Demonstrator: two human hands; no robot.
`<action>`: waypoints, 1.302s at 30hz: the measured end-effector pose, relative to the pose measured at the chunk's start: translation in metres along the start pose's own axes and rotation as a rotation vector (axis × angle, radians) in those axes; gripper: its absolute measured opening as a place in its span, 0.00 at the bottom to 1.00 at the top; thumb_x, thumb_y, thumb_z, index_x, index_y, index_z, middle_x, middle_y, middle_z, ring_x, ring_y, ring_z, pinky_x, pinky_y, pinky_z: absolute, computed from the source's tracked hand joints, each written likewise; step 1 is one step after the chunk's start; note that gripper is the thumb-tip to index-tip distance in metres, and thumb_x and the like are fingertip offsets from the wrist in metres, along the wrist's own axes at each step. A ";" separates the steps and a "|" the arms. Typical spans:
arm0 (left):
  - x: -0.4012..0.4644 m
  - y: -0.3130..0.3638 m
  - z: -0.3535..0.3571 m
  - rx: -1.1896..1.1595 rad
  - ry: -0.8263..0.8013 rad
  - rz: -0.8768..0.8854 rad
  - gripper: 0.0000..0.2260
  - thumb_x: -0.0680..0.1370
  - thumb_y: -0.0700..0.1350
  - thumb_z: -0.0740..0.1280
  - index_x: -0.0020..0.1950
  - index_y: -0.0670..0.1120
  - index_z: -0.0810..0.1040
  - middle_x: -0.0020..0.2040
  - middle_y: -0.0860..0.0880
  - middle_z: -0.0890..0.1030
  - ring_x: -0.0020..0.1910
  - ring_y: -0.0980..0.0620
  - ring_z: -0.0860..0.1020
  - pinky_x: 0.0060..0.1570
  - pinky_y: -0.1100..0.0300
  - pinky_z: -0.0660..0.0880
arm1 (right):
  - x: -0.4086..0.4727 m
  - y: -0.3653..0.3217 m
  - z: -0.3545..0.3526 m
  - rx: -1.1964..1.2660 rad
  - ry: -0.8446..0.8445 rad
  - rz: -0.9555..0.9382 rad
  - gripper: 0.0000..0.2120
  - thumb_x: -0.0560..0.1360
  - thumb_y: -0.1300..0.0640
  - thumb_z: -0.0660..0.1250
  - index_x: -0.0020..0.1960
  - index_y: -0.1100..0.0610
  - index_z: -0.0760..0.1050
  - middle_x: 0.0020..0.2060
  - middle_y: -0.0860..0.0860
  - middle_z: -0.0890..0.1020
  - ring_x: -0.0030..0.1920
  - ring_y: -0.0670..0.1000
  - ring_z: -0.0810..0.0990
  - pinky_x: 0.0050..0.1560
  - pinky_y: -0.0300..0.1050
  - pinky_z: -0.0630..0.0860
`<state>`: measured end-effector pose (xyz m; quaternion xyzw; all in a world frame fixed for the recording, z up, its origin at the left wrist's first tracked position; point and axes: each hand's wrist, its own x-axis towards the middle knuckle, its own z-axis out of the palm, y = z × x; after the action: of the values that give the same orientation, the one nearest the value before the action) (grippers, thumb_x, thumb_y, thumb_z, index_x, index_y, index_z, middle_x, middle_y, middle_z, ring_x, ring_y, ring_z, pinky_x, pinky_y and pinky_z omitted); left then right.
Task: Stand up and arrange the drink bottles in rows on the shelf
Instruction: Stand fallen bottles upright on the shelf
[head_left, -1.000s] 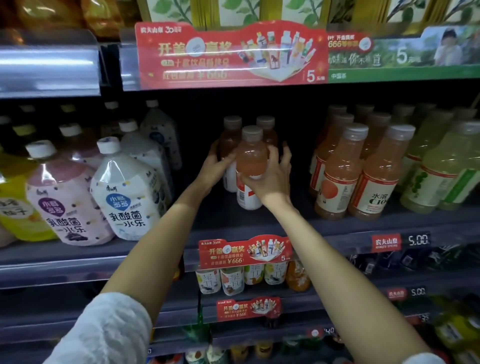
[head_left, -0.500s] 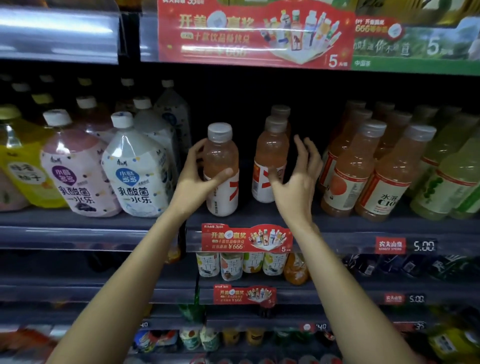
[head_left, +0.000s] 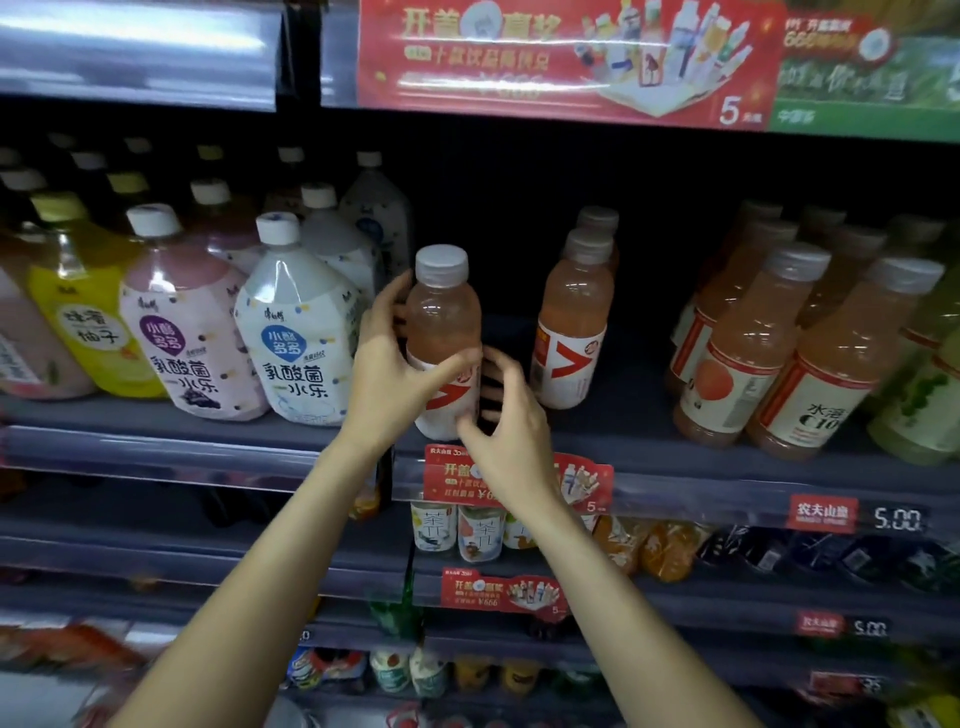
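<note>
A pink drink bottle (head_left: 442, 322) with a grey cap and a red-and-white label stands upright at the front edge of the dark shelf (head_left: 639, 441). My left hand (head_left: 389, 379) grips its left side, thumb across the label. My right hand (head_left: 504, 436) curls round its lower right part, with the thumb at the label's bottom and blurred fingers behind. To the right stands a second bottle of the same kind (head_left: 571, 332), apart from my hands. A third (head_left: 598, 223) is right behind it.
Large white, pink and yellow bottles (head_left: 296, 322) crowd the shelf on the left. Rows of orange and green bottles (head_left: 748, 353) fill the right. A red promo tag (head_left: 576, 480) hangs on the shelf's front rail. Lower shelves hold small bottles (head_left: 480, 535).
My right hand left the second bottle and moved left onto the lower part of the bottle in my left hand. That bottle now stands nearer the front edge.
</note>
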<state>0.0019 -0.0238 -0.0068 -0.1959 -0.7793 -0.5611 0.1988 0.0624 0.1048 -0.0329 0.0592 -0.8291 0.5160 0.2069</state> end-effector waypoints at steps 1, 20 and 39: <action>0.001 0.000 -0.002 -0.014 0.009 0.001 0.41 0.64 0.59 0.76 0.72 0.47 0.64 0.64 0.49 0.75 0.62 0.56 0.75 0.61 0.54 0.75 | 0.000 0.000 -0.004 0.002 -0.029 -0.006 0.28 0.74 0.61 0.68 0.71 0.51 0.63 0.64 0.45 0.74 0.60 0.44 0.75 0.57 0.43 0.76; -0.021 0.000 -0.008 -0.102 0.026 -0.089 0.36 0.72 0.54 0.73 0.76 0.50 0.61 0.70 0.53 0.72 0.68 0.58 0.71 0.66 0.50 0.72 | 0.078 0.004 -0.077 -0.302 0.039 0.155 0.34 0.63 0.40 0.75 0.65 0.46 0.65 0.60 0.48 0.77 0.57 0.52 0.77 0.54 0.48 0.74; -0.030 -0.002 -0.005 0.011 0.011 -0.088 0.40 0.69 0.45 0.77 0.76 0.50 0.59 0.62 0.65 0.72 0.59 0.71 0.72 0.58 0.72 0.71 | 0.117 -0.023 -0.027 0.067 -0.177 0.091 0.25 0.75 0.50 0.67 0.70 0.50 0.66 0.63 0.53 0.75 0.64 0.52 0.73 0.63 0.55 0.73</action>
<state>0.0266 -0.0321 -0.0232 -0.1574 -0.7892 -0.5659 0.1793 -0.0292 0.1313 0.0444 0.0736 -0.8283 0.5450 0.1072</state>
